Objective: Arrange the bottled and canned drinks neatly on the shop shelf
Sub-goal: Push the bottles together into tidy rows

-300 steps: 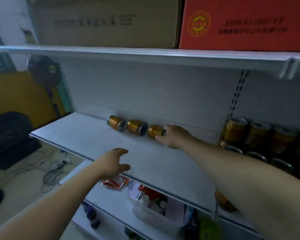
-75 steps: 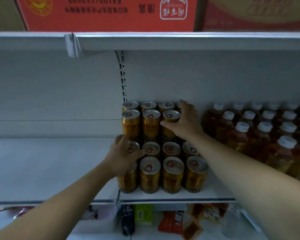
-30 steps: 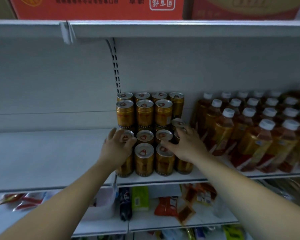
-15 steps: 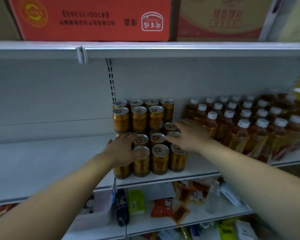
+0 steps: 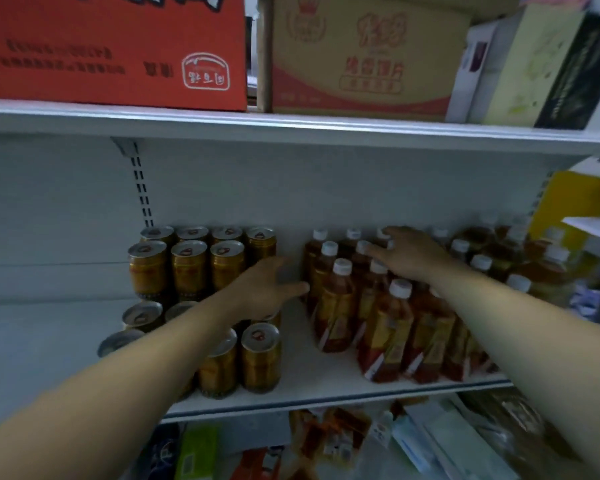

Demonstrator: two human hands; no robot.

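Several gold cans [image 5: 260, 358] stand in two stacked tiers on the white shelf [image 5: 312, 382], left of centre. To their right stand several amber tea bottles with white caps [image 5: 385, 330]. My left hand [image 5: 267, 289] reaches over the cans into the gap between cans and bottles, fingers spread, its fingertips at the side of the leftmost bottles. My right hand [image 5: 409, 254] lies flat on the bottle caps in the back rows, fingers straight. Neither hand holds anything.
Above, an upper shelf [image 5: 291, 123] carries a red carton [image 5: 118, 50], a tan carton [image 5: 361, 57] and more boxes. The lower shelf holds packets and small goods [image 5: 326, 441]. Bare shelf lies left of the cans [image 5: 42, 337].
Both hands left the cans and moved right: the left into the gap beside the bottles, the right onto the bottle caps. The view has swung right and closer.
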